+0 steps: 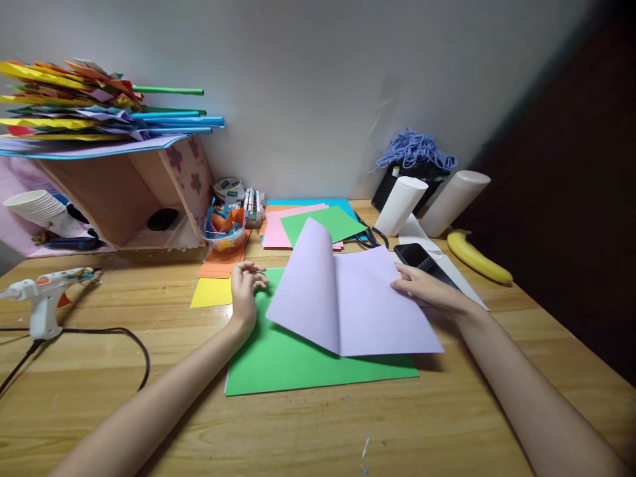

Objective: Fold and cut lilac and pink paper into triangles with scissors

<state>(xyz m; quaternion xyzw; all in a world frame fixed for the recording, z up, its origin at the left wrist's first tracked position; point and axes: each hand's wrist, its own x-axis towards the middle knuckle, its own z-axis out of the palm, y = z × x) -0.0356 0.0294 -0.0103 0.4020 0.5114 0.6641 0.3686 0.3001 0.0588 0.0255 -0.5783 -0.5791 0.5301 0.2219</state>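
A lilac sheet of paper (370, 311) is bent down its middle, its left part curling upward over a larger green sheet of paper (318, 371). At its right edge, my right hand (422, 286) is closed on the lilac paper, thumb on top and other fingers partly hidden. My left hand (247, 291) rests at the left edge of the green sheet with its fingers loosely apart, holding nothing. Beneath and beside that hand lie a yellow paper (211, 293) and orange papers (218, 265).
Behind are stacked coloured papers (322, 225), scissors (371, 237), a phone (422, 258), a white roll (401, 205) and a banana (477, 257). At left lie a glue gun (47, 301) with its black cord (119, 330), and a box (124, 192) topped with paper flowers.
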